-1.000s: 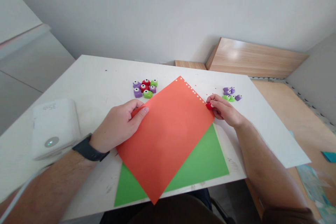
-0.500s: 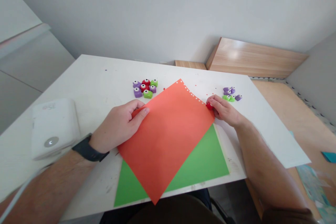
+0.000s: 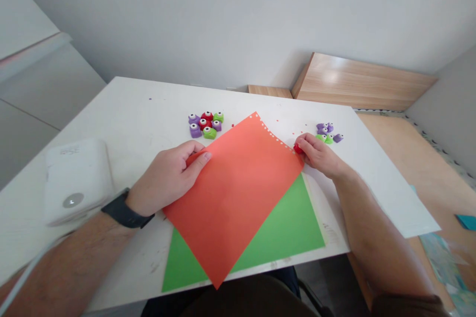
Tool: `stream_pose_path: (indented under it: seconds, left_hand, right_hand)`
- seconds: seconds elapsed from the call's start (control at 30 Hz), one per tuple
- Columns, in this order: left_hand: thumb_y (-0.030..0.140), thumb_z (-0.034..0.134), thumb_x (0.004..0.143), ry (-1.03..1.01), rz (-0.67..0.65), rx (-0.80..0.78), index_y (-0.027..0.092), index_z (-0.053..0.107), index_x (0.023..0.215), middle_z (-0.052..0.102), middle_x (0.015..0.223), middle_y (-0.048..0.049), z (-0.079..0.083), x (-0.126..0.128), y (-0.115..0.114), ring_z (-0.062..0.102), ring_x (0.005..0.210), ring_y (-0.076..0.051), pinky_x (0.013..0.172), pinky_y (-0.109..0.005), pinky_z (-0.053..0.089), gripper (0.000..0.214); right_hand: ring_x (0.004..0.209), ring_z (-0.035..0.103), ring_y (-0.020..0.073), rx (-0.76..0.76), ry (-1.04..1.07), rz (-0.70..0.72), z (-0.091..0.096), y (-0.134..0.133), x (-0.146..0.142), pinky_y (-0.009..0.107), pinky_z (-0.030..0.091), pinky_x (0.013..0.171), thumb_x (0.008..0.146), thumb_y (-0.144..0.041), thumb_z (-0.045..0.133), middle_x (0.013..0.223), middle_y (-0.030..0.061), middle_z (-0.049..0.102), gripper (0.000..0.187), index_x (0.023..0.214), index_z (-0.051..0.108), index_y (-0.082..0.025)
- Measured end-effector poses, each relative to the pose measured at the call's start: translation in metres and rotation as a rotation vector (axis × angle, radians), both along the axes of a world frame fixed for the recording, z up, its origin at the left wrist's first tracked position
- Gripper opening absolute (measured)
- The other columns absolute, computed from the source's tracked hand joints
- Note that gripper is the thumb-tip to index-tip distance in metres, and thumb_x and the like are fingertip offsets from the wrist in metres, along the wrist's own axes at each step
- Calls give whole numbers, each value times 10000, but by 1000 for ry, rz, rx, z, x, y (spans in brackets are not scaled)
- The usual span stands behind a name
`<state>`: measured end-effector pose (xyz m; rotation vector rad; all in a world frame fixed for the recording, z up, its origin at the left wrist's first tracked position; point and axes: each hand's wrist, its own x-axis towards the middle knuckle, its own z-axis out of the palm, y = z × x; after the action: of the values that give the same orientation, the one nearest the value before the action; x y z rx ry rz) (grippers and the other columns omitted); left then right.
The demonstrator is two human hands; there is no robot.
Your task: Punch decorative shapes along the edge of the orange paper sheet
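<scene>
My left hand (image 3: 178, 173) pinches the left edge of an orange sheet of paper (image 3: 238, 193), thumb on top and fingers beneath. A row of small punched holes runs along the sheet's far right edge. At the right end of that row, my right hand (image 3: 318, 156) is closed on a small red craft punch (image 3: 298, 148), which sits on the paper's edge. The fingers partly cover the punch. Beneath the orange sheet lies green paper (image 3: 282, 228), showing at the front and right.
Several purple, red and green craft punches (image 3: 205, 125) stand beyond the left hand. More purple and green punches (image 3: 325, 132) are at the right. A white device (image 3: 78, 178) with a cable rests on the white table (image 3: 141, 114) at left. Tiny paper bits lie about.
My right hand and the red punch have shifted slightly right along the paper's edge, and another hole shows beside the punch. The orange sheet's near corner has moved slightly left.
</scene>
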<state>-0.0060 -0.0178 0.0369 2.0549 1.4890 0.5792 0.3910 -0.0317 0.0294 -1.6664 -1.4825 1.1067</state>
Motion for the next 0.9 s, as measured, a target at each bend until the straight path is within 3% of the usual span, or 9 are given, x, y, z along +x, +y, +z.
stream_pose_path:
  seconds: [0.27, 0.5, 0.67, 0.9]
  left_hand:
    - [548, 556, 1039, -6, 16, -14, 289, 703, 1039, 772, 931, 45, -1, -1, 0, 687, 796, -178, 736, -284, 469, 298]
    - [536, 561, 1042, -33, 2, 4, 284, 700, 1037, 769, 907, 46, 0, 0, 0, 677, 762, -169, 728, -277, 468, 288]
    - [544, 553, 1041, -43, 16, 11, 279, 698, 1060, 777, 926, 44, 3, 0, -1, 682, 781, -175, 734, -277, 472, 303]
    - [560, 542, 1047, -54, 23, -8, 254, 689, 1116, 780, 971, 42, 11, 2, -3, 673, 843, -194, 774, -284, 467, 346]
  right_hand:
    - [489, 299, 84, -20, 186, -33, 7, -1, -2, 272, 147, 453, 981, -642, 647, 719, -53, 496, 400, 1006, 538, -258]
    - [530, 441, 85, 55, 171, 66, 6, 0, 0, 262, 279, 451, 931, -621, 738, 816, -30, 601, 440, 1046, 552, -239]
    - [657, 566, 132, 60, 143, 41, 7, 1, 13, 269, 403, 508, 847, -533, 848, 849, 3, 643, 463, 1102, 641, -207]
    - [688, 533, 140, -29, 117, 64, 6, 1, 29, 266, 393, 516, 800, -474, 898, 842, 21, 659, 390, 1012, 713, -203]
